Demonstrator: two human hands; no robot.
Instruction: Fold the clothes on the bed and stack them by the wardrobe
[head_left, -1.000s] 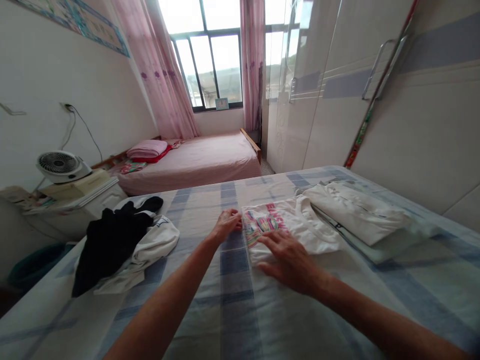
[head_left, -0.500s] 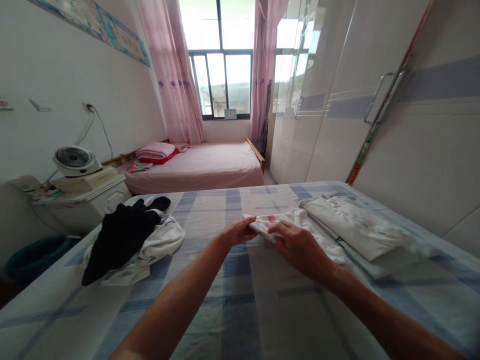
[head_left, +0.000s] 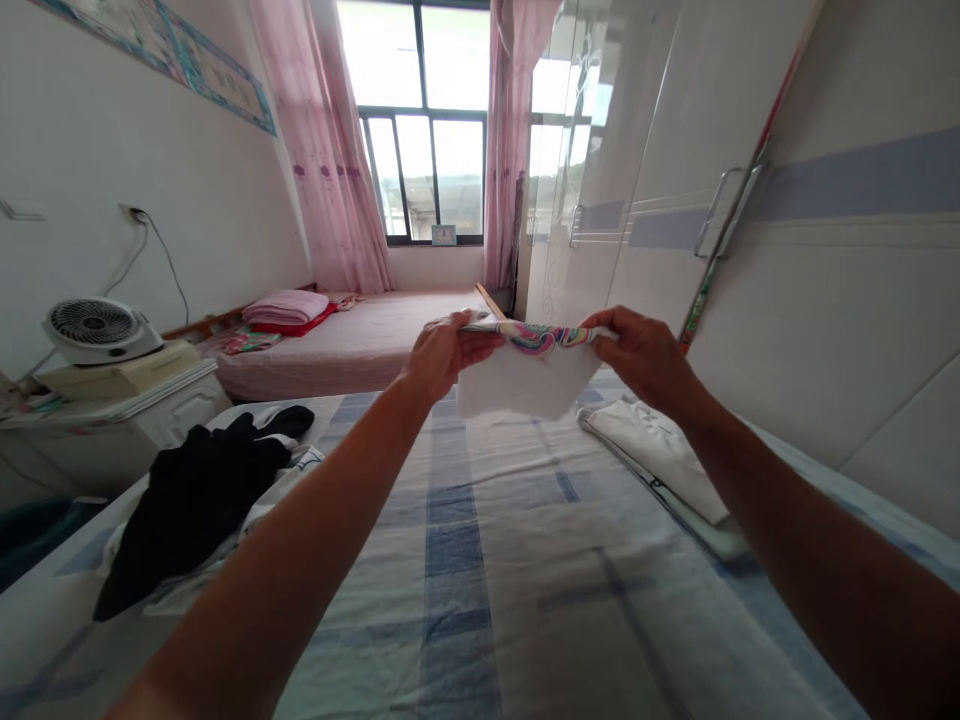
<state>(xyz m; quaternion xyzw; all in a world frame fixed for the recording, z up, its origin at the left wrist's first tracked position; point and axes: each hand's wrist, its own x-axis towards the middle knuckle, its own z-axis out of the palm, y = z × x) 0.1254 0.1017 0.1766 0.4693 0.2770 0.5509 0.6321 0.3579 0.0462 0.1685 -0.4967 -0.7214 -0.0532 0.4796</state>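
Observation:
I hold a folded white T-shirt with a colourful print (head_left: 525,375) in the air above the blue-checked bed (head_left: 480,560). My left hand (head_left: 442,352) pinches its left edge and my right hand (head_left: 637,350) pinches its right edge. The lower part of the shirt hangs down between them. Below my right arm, a stack of folded white clothes (head_left: 660,455) lies on the bed.
A heap of black and white clothes (head_left: 195,490) lies at the bed's left side. A white fan (head_left: 94,328) stands on a cabinet at the left. A pink bed (head_left: 360,340) sits under the window. Wardrobe doors (head_left: 750,230) line the right.
Both hands gripped the printed T-shirt at its edges and lifted it off the bed, up and away from me. The view has tilted up a little.

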